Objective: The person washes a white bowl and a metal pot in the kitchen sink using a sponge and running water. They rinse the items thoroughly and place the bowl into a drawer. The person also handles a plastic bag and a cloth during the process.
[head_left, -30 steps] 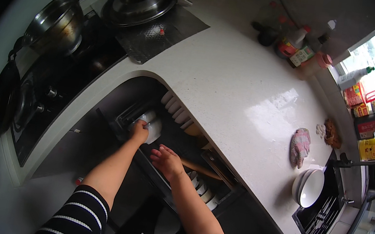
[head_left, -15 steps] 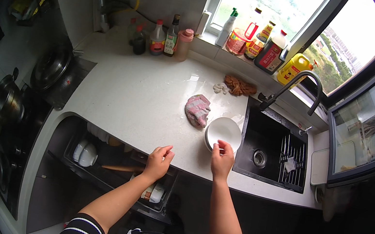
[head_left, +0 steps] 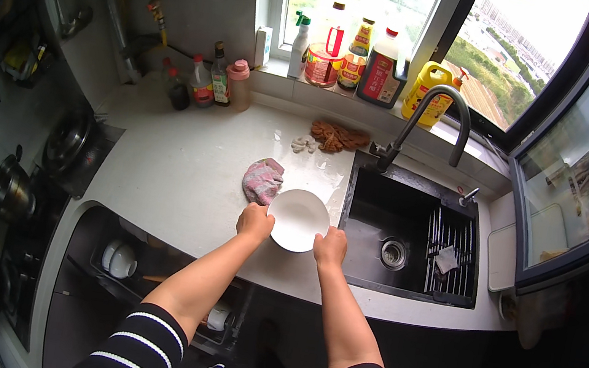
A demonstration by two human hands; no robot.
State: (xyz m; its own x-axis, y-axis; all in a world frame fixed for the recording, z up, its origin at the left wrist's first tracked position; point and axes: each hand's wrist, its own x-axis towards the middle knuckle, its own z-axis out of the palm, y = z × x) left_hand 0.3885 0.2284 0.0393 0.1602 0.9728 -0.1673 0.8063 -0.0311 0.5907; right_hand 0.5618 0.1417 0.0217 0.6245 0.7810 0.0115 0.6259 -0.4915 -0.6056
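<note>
Both my hands grip a round white plate point(head_left: 299, 215) at the counter's front, one on either side. My left hand point(head_left: 255, 222) is closed on its left rim, and my right hand point(head_left: 331, 245) is closed on the lower right rim. Whether more plates are stacked under it, I cannot tell. Just beyond my left hand lies a crumpled pink and grey cloth point(head_left: 263, 180). To the right of my right hand is the black sink point(head_left: 373, 220).
A dark curved faucet point(head_left: 465, 126) arches over the sink. A drying rack point(head_left: 446, 247) spans its right side. Below the counter point(head_left: 168, 156), an open drawer holds white bowls point(head_left: 120, 260). Bottles point(head_left: 322, 57) line the window sill; brown rubber gloves point(head_left: 338, 137) lie behind the cloth.
My left hand has moved from near the drawer to the plate and taken hold of its left side. My right hand has shifted to its right rim. The view has turned rightward.
</note>
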